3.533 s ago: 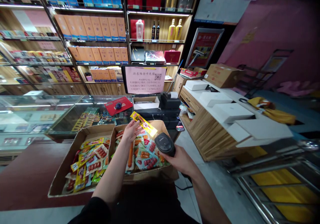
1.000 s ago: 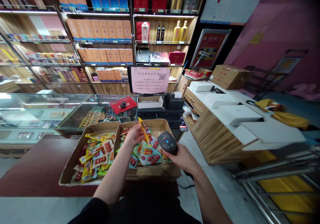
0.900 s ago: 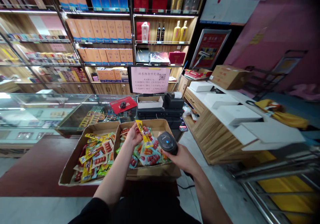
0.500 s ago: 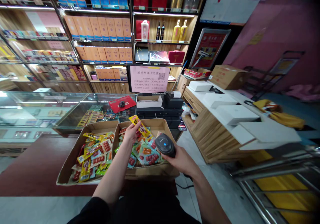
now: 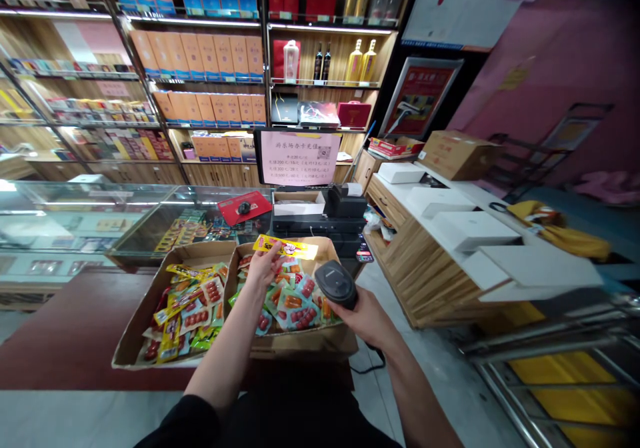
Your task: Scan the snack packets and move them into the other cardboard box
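Lit shelves [image 5: 337,51], yellow packet [image 5: 294,249] nearer level now in pinch of left hand [image 5: 263,268], right hand [image 5: 369,318] around scanner [image 5: 336,283]

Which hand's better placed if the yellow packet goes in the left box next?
Left, I'd say. The left hand holds the yellow packet and is nearer the left box. The right hand is farther over and taken up by the scanner.
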Demonstrator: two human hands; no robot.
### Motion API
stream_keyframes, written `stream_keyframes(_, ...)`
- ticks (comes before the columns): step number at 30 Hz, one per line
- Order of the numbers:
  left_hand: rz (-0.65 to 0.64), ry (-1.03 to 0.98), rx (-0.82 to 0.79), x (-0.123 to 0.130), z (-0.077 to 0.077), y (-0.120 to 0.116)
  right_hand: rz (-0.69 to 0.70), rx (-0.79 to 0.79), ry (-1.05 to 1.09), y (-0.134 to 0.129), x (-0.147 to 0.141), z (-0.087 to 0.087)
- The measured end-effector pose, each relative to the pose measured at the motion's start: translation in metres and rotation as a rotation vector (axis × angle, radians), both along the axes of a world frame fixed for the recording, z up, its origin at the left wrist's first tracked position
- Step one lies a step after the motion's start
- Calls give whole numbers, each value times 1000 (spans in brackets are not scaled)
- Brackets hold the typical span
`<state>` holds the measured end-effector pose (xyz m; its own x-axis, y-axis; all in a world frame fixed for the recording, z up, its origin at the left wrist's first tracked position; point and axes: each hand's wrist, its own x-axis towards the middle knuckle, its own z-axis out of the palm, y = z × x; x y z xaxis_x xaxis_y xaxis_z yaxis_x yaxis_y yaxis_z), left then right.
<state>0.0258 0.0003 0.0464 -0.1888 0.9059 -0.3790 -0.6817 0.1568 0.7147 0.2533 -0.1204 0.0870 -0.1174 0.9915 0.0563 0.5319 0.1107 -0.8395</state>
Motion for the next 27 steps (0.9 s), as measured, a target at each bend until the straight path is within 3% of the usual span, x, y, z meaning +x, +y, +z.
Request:
stream_keyframes(7,8,-4,-14,-1,2,-2,6,-5,-13,2,-1,0)
stream_keyframes(11,45,-18,2,-14,-3,-5,61,-2,-22,10,-3,-5)
stream_keyframes(15,179,-50,-10,-55,-9,-13,119,17,-82,29,-8,-10)
stream_keyframes(20,563,-129,-34,-133,-3,-41,219,13,-143,58,-18,-13)
stream_keyframes(22,647,-145,-38,-155,2,-58,231,-18,-198,68,-21,-13)
stream_keyframes(27,691,-155,-63,-168,6,-88,236,14,-289,87,-19,-12)
